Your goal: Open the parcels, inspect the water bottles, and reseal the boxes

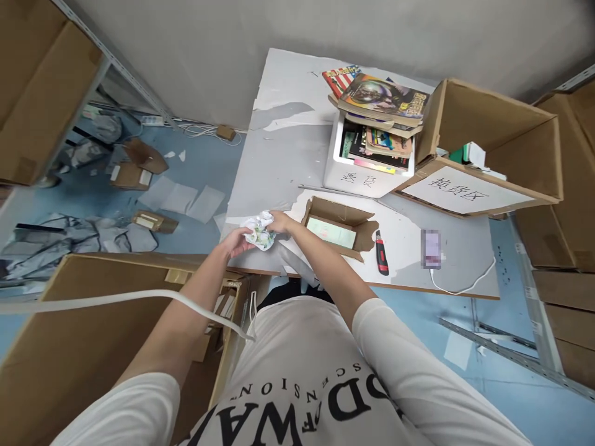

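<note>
A crumpled white bundle with green and coloured print (261, 231) is held between both hands above the table's front left edge; whether it is paper or a bag I cannot tell. My left hand (238, 241) grips it from the left, fingers closed at its side. From the right, my right hand (279, 222) pinches its upper edge. Just right of my right hand lies an open small cardboard box (341, 212) with a pale flat item (331, 232) inside. A red and black box cutter (382, 254) rests beside that box.
A white bin (367, 179) stuffed with books stands behind the small box, more books (385, 99) stacked on top. To its right is a large open carton (502, 118). A phone (431, 249) lies on a cable. Another big carton (93, 310) stands below left.
</note>
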A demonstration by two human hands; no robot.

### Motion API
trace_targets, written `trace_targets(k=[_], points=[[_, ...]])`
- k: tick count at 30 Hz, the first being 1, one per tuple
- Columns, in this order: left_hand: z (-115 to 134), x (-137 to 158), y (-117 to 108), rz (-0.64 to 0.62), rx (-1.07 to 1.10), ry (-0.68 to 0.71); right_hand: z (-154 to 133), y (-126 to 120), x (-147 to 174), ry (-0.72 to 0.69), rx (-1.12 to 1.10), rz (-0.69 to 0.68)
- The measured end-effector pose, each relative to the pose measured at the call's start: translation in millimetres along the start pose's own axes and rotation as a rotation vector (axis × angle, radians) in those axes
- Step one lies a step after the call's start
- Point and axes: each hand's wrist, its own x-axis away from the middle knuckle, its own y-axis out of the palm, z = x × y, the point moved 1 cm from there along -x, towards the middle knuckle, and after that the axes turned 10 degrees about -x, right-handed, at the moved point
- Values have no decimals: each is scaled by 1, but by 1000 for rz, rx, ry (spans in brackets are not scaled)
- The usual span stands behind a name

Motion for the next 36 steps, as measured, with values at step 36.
trace_targets(k=[36], points=[[22, 32, 193, 280, -1618, 925, 76, -100, 84, -121, 885, -87]])
